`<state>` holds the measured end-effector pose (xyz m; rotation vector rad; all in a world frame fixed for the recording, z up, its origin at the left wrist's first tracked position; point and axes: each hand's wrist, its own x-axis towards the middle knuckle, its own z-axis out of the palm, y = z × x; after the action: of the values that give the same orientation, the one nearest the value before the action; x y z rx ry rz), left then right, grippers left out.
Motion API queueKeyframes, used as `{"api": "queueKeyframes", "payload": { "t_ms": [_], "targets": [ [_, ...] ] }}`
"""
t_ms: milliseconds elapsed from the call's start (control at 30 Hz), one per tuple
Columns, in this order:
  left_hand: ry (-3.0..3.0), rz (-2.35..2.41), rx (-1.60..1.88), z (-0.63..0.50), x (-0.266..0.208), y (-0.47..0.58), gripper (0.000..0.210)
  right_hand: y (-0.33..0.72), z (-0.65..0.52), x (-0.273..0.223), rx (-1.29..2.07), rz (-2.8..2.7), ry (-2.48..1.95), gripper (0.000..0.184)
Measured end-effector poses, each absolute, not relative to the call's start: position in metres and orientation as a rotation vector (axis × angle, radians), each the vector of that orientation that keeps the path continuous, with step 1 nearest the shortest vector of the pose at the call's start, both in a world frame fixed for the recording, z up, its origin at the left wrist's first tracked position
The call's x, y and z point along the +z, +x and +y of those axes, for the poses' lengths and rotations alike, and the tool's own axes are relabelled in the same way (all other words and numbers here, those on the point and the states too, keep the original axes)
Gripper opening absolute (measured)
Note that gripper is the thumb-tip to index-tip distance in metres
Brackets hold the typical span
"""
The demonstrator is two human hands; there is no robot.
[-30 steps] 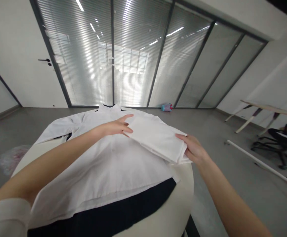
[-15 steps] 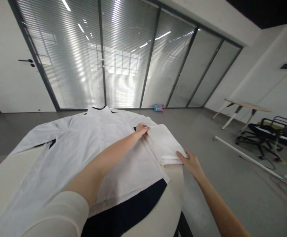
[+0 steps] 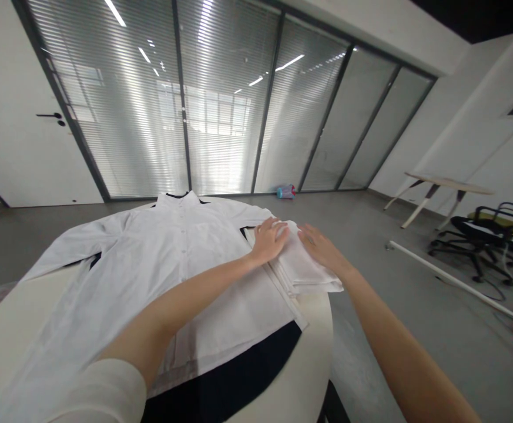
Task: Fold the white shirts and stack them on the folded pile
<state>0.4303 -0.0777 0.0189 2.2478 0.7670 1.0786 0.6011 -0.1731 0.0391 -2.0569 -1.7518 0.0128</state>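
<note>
A white button-up shirt (image 3: 163, 247) lies spread out, collar away from me, over a dark navy cloth (image 3: 242, 376) on a round white table (image 3: 300, 376). Along the right edge of the shirt rests a folded white cloth (image 3: 307, 273), its lower right corner past the table rim. My left hand (image 3: 268, 241) lies on the cloth's left side near its far end, fingers spread. On its right side, my right hand (image 3: 320, 249) rests with fingers stretched out. Neither hand grips the fabric.
An office chair (image 3: 480, 235) and a small wooden-topped table (image 3: 450, 185) stand at the right. A white pole (image 3: 450, 282) lies low over the floor there. By the glass partition (image 3: 221, 106) lies a blue and pink item (image 3: 285, 192).
My left hand has let go of the cloth's edge and opened flat on it. From the near right corner, my right hand has moved to the far end. The cloth lies flatter.
</note>
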Motion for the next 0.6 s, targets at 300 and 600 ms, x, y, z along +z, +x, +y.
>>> {"api": "queueKeyframes", "payload": {
  "t_ms": [300,600],
  "targets": [
    [2.823,0.480,0.551,-0.080,0.007,0.417,0.056,0.615,-0.150,-0.015,-0.089,-1.966,-2.134,0.065],
    [2.859,0.998,0.565,0.006,0.003,0.236,0.051,0.618,-0.113,0.030,-0.020,-1.904,-2.303,0.047]
  ]
}}
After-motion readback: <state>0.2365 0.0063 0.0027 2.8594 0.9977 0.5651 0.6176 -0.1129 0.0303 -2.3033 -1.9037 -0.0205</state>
